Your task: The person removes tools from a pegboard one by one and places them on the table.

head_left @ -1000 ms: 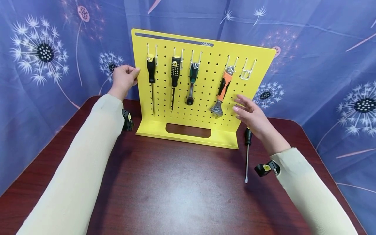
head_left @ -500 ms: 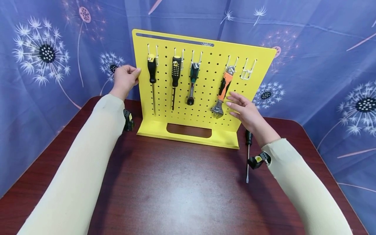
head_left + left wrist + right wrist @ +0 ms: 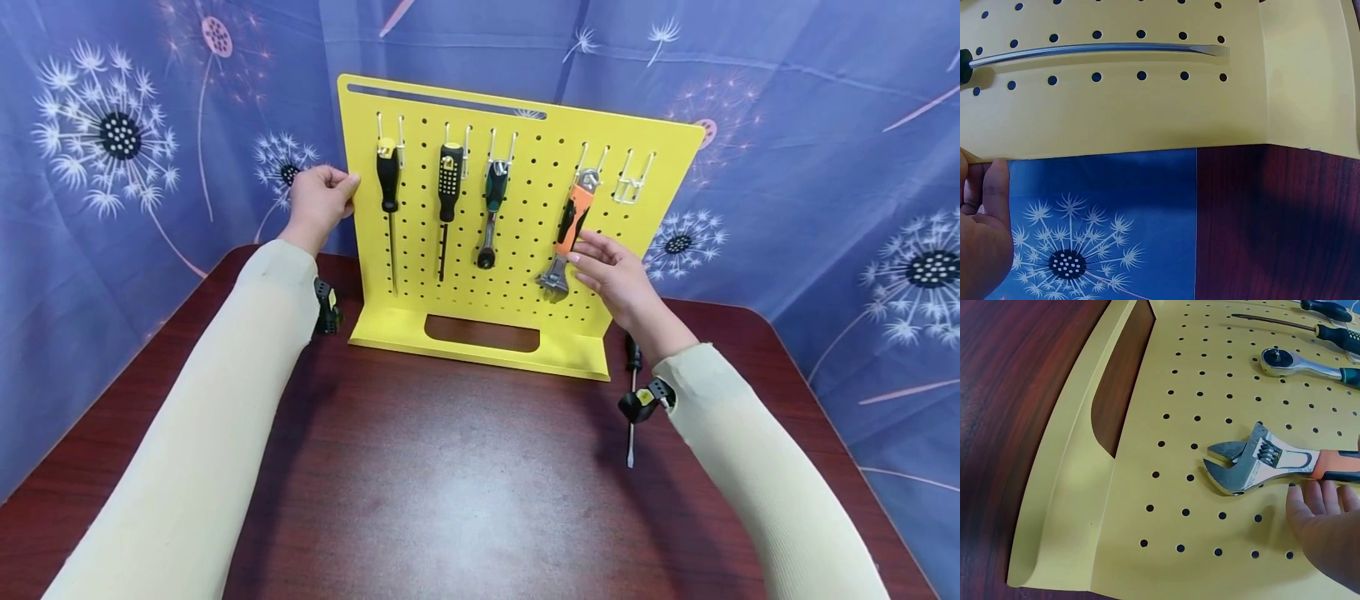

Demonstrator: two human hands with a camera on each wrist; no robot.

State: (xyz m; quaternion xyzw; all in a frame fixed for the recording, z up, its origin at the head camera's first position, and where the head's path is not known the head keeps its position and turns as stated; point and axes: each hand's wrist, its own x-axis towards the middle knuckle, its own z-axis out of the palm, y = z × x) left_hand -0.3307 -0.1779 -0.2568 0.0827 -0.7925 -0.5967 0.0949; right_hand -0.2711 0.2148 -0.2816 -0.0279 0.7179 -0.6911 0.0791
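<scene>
A yellow pegboard stands upright on the table, and my left hand pinches its left edge between thumb and fingers. On a hook near its right side hangs an adjustable wrench with an orange and black handle, jaw end down. My right hand is at the lower part of that handle, fingertips right at its edge and not wrapped round it. In the right wrist view, the fingers are spread loosely beside the wrench's handle.
Two screwdrivers, one plain black and one dotted, and a ratchet wrench hang further left. An unladen white hook is at the upper right. Another screwdriver lies on the table, partly hidden by the right wrist camera.
My right hand has moved left to the adjustable wrench's handle. The left hand has stayed on the pegboard's edge, and the hanging tools look unmoved.
</scene>
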